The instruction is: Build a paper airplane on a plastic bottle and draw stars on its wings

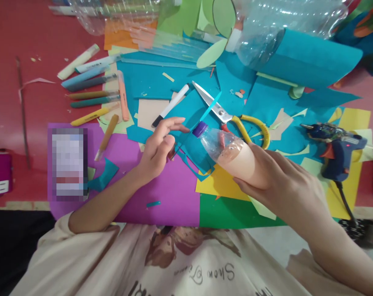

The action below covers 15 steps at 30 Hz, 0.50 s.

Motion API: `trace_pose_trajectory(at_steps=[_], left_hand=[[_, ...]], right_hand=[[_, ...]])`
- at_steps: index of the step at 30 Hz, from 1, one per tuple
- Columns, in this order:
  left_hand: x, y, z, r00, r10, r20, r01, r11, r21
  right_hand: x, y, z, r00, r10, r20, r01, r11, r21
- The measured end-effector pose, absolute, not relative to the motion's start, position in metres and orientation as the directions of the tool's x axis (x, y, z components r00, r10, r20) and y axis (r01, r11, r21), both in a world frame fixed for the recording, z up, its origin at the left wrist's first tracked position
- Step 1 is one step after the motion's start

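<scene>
My right hand [285,185] is closed around a small clear plastic bottle [212,144], tilted with its purple cap [200,129] toward the left. Peach paper [240,160] wraps the bottle's lower part. A thin light-blue strip [211,107] rises beside the cap; whether it is fixed there I cannot tell. My left hand [161,148] hovers just left of the cap, fingers bent and apart, with nothing visible between them. Beyond the bottle lie yellow-handled scissors [221,115], blades spread. A black-and-white marker [173,105] rests above my left hand.
Several markers [90,96] lie at the left, near a phone [69,164]. A glue gun [340,152] with a cord sits at the right. Large clear bottles [266,24] stand at the back. Blue [161,74], purple [167,197] and yellow paper [223,185] cover the red table [7,94].
</scene>
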State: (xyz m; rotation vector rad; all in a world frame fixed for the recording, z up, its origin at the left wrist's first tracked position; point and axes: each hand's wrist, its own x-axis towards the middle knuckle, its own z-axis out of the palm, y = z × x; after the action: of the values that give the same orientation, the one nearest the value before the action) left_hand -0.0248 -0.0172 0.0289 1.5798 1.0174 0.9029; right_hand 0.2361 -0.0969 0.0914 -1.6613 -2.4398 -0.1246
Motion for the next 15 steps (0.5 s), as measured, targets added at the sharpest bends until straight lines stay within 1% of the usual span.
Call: trace_pose_trajectory(at_steps=[3,6,9,12,13,15], left_hand=[[-0.0258,-0.0181,0.0245,0.385,0.919,0.088,0.161,-0.161,0.974],[-0.0263,-0.0192,0.0246,0.393,0.914,0.103,0.213,-0.199,0.957],[-0.0258,-0.0212,0.0283,0.390,0.912,0.124,0.258,-0.237,0.936],[-0.0253,-0.0219,0.0317,0.400,0.902,0.162,0.246,-0.276,0.929],[-0.0253,-0.0211,0.0322,0.394,0.905,0.163,0.228,-0.268,0.936],[-0.0252,-0.0179,0.0320,0.348,0.930,0.119,0.195,-0.196,0.961]], right_hand=[[0.2357,-0.0972,0.0911,-0.338,0.923,0.183,0.935,0.351,-0.044],[0.2352,-0.0980,0.0903,-0.318,0.935,0.158,0.943,0.330,-0.054],[0.2340,-0.0989,0.0900,-0.321,0.932,0.167,0.941,0.334,-0.060],[0.2318,-0.1000,0.0901,-0.315,0.933,0.175,0.944,0.326,-0.041],[0.2310,-0.1005,0.0903,-0.314,0.933,0.176,0.945,0.324,-0.034],[0.2299,-0.1017,0.0903,-0.320,0.930,0.179,0.944,0.330,-0.025]])
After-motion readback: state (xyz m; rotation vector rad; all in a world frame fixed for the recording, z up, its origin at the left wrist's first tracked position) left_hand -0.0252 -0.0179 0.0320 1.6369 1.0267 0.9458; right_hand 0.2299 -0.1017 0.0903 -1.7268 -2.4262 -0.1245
